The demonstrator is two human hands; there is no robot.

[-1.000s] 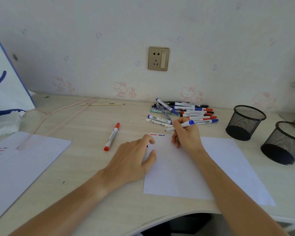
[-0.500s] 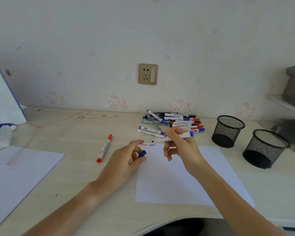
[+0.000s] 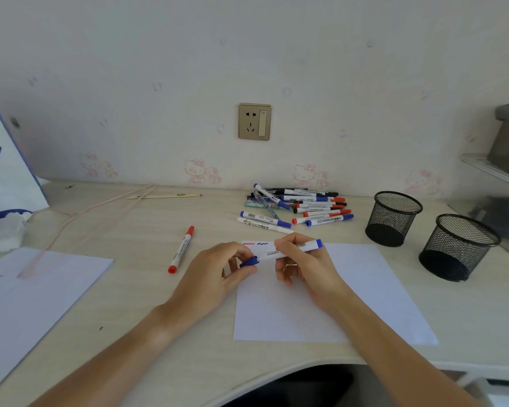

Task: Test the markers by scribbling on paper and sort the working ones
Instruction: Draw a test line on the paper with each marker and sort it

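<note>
My right hand [image 3: 303, 265] grips a white marker with blue ends [image 3: 306, 246] above the white paper [image 3: 365, 289]. My left hand [image 3: 218, 274] pinches the blue cap [image 3: 249, 261] at the marker's left tip. A red and a blue scribble [image 3: 254, 244] show at the paper's top left corner. A pile of several markers [image 3: 297, 208] lies behind the paper. A lone red marker [image 3: 181, 249] lies to the left. Two black mesh cups [image 3: 393, 218] [image 3: 457, 246] stand at the right.
A second sheet with scribbles [image 3: 36, 289] lies at the left near a white and blue bag [image 3: 3, 177]. A pink cord [image 3: 80, 212] and a thin stick [image 3: 162, 196] lie at the back. The desk's curved front edge [image 3: 276, 371] is near my arms.
My right hand lifted the blue marker off the paper and turned it level. My left hand left the paper and brought the blue cap up to the marker's tip.
</note>
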